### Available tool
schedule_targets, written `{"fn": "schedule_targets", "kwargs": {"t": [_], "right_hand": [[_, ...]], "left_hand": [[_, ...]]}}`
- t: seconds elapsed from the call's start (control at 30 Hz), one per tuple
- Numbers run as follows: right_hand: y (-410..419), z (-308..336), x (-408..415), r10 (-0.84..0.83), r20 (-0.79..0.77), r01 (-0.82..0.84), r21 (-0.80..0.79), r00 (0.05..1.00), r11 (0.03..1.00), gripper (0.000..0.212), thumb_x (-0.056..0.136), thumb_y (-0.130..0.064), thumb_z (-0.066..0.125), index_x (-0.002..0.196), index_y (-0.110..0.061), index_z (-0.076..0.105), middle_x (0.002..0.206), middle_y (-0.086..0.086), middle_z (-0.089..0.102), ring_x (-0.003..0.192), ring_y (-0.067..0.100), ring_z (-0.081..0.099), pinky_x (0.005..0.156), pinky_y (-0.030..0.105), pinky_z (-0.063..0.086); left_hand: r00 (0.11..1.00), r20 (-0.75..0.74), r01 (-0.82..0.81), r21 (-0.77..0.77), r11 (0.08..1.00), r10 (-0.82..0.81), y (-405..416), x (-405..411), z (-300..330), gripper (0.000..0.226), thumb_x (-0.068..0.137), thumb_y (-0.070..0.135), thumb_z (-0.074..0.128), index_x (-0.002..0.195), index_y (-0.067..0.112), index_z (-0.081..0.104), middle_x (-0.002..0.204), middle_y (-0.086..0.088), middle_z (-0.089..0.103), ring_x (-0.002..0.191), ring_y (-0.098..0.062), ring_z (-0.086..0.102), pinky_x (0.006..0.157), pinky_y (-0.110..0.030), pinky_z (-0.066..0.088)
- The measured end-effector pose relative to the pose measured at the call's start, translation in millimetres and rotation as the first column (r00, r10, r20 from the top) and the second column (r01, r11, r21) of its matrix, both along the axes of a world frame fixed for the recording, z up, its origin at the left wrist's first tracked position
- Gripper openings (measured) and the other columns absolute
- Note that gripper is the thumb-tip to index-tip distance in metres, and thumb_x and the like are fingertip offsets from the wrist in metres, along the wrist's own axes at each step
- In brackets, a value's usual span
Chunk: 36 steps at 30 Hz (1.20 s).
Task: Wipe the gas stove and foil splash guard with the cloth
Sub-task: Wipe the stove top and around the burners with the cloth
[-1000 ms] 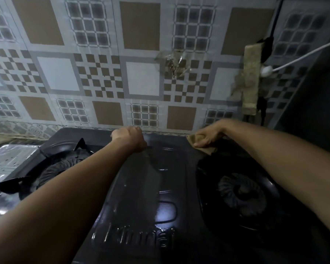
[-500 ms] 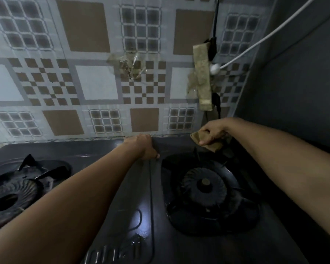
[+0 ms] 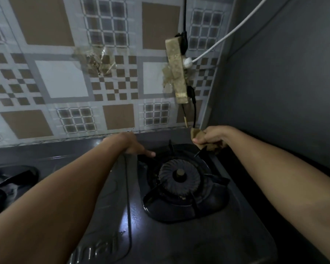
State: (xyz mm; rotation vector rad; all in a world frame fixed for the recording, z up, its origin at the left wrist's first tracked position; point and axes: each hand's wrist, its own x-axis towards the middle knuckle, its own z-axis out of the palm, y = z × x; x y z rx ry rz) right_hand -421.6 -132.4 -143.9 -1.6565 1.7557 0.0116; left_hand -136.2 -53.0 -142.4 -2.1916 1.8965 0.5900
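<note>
The black gas stove fills the lower half of the head view, its right burner in the middle. My right hand grips a crumpled brown cloth at the stove's back right corner, just above the pan support. My left hand rests on the stove top beside the burner's back left, thumb stretched toward the pan support and holding nothing. The foil splash guard is out of view.
A patterned tiled wall rises behind the stove. A grimy power strip with black and white cables hangs on it above the cloth. A grey wall stands close on the right. The left burner shows at the left edge.
The view has swung right. My right hand has carried the cloth along the back edge toward the right corner. My left hand has slid right, up to the right burner.
</note>
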Motion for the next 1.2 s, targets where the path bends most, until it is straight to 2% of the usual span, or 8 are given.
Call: {"fn": "schedule_targets", "kwargs": {"t": [0.1,0.23,0.5,0.63,0.83,0.97,1.07,1.2], "right_hand": [[19,-2,-12,-0.104,0.015,0.103,0.055,0.994,0.993,0.085,0.079,-0.055,0.07,0.141,-0.005,0.04,0.136,0.014,0.05,0.115,0.032,0.055,0.088,0.041,0.052],[42,-11,-21,-0.284,0.137,0.268,0.122,0.949,0.956,0.058,0.083,-0.047,0.066,0.122,-0.006,0.054,0.122,0.024,0.059,0.105,0.041,0.061,0.082,0.067,0.047],[116,-16,-47,-0.403,0.208,0.362,0.207,0.891,0.909,0.055,0.084,-0.045,0.069,0.122,-0.006,0.058,0.112,0.018,0.067,0.1,0.037,0.064,0.08,0.062,0.051],[154,-14,-51,-0.424,0.151,0.396,0.188,0.893,0.899,0.057,0.084,-0.049,0.067,0.122,-0.006,0.057,0.117,0.022,0.062,0.103,0.041,0.062,0.08,0.067,0.049],[196,-17,-52,-0.402,0.117,0.387,0.13,0.908,0.913,0.053,0.089,-0.051,0.058,0.131,-0.019,0.053,0.124,0.012,0.062,0.11,0.036,0.06,0.088,0.061,0.048],[225,-19,-38,-0.217,-0.039,0.211,-0.118,0.975,0.97,0.057,0.102,-0.037,0.041,0.152,-0.013,0.025,0.154,0.008,0.033,0.139,0.028,0.034,0.109,0.033,0.031],[243,-23,-35,-0.147,-0.16,0.124,-0.145,0.976,0.982,0.07,0.104,-0.038,0.034,0.154,-0.012,-0.007,0.163,0.012,-0.007,0.149,0.032,0.001,0.121,0.043,0.006],[279,-27,-18,-0.061,-0.313,0.01,-0.165,0.948,0.986,0.065,0.104,-0.04,0.026,0.153,-0.021,-0.011,0.161,0.008,-0.019,0.148,0.03,-0.017,0.118,0.053,-0.004]], "left_hand": [[1.0,0.027,-0.006,-0.018,1.0,0.006,4,-4,0,0.134,0.042,0.096,0.051,0.147,0.015,0.035,0.153,-0.012,0.035,0.138,-0.035,0.035,0.113,-0.05,0.03],[0.991,0.131,-0.035,-0.047,0.998,0.041,15,-12,-9,0.129,0.054,0.101,0.025,0.151,0.017,0.028,0.159,-0.022,0.012,0.146,-0.041,0.011,0.116,-0.061,0.006],[0.985,0.15,-0.062,-0.147,0.987,0.084,32,-16,-11,0.102,0.081,0.083,0.009,0.152,0.012,0.025,0.159,-0.023,0.011,0.148,-0.038,0.007,0.114,-0.064,-0.001],[0.956,0.293,0.136,-0.414,0.9,-0.01,52,-24,-7,0.077,0.096,0.059,0.014,0.147,0.006,0.034,0.159,-0.019,0.017,0.147,-0.037,0.01,0.113,-0.065,0.009],[0.974,0.039,0.21,-0.525,0.825,-0.223,83,-65,-19,0.073,0.097,0.058,0.022,0.146,0.006,0.036,0.16,-0.013,0.017,0.149,-0.028,0.011,0.118,-0.056,0.009],[0.944,-0.066,0.249,-0.502,0.828,-0.324,103,-79,-28,0.075,0.094,0.063,0.026,0.147,0.011,0.035,0.162,-0.01,0.009,0.15,-0.026,0.003,0.118,-0.055,0.002],[0.932,-0.053,0.298,-0.453,0.84,-0.359,110,-79,-36,0.076,0.095,0.062,0.024,0.152,0.012,0.025,0.163,-0.008,0.001,0.15,-0.024,-0.007,0.117,-0.054,-0.006],[0.921,-0.025,0.34,-0.438,0.832,-0.389,110,-76,-41,0.061,0.101,0.047,0.023,0.148,0.01,0.033,0.163,-0.008,0.005,0.149,-0.024,-0.011,0.116,-0.056,-0.009]]}}
